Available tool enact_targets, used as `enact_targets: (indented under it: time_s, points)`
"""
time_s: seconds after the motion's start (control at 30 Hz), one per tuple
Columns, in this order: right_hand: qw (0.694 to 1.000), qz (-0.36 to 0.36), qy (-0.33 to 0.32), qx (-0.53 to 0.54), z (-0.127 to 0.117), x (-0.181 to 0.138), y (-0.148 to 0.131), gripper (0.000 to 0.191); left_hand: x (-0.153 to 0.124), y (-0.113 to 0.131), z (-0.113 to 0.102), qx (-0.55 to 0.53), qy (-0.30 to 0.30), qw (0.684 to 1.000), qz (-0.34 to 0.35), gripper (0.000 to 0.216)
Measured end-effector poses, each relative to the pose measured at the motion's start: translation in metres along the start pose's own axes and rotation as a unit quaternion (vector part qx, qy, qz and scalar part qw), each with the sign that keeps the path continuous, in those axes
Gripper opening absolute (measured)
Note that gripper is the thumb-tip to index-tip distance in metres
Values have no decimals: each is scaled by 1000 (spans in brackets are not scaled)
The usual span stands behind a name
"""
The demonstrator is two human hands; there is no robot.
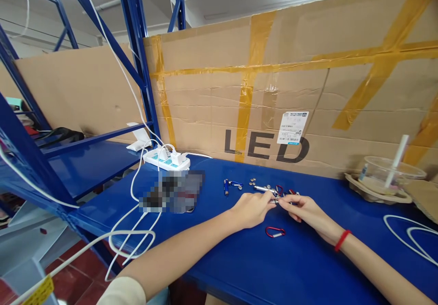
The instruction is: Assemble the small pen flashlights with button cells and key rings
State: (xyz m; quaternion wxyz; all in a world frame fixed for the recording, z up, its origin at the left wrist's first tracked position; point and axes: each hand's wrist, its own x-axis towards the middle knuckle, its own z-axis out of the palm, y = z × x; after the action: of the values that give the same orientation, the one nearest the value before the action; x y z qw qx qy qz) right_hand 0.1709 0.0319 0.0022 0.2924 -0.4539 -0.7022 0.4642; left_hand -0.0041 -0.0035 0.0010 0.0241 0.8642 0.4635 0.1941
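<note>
My left hand [252, 210] is closed, its thumb and fingers pinching a small silver cylinder [274, 201]. Opposite it, the fingertips of my right hand [304, 208] pinch at the other end of the same piece, whose exact kind is too small to make out. Just beyond the hands lie a silver tube [264, 189] and small red and silver parts [291, 192], partly hidden by the fingers. Several button cells [252, 181] are scattered behind them. On the near side rests a red carabiner [275, 232]. To the left are small blue metal tubes [226, 187].
A phone-like dark object [191, 191], partly pixelated, lies left on the blue table [239, 259]. Behind it sits a white power strip [166, 159] with cables. At right stand a clear plastic cup [390, 170] in a cardboard holder and a white cable [410, 234]. Large cardboard [212, 108] borders the back.
</note>
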Motion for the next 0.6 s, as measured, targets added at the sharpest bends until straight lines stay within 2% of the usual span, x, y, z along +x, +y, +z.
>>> enact_targets:
  time_s: [0.6]
  points:
    - [1000, -8, 3, 6, 2, 0, -8, 48, 0, 4, -5, 12, 3, 1000, -1, 19]
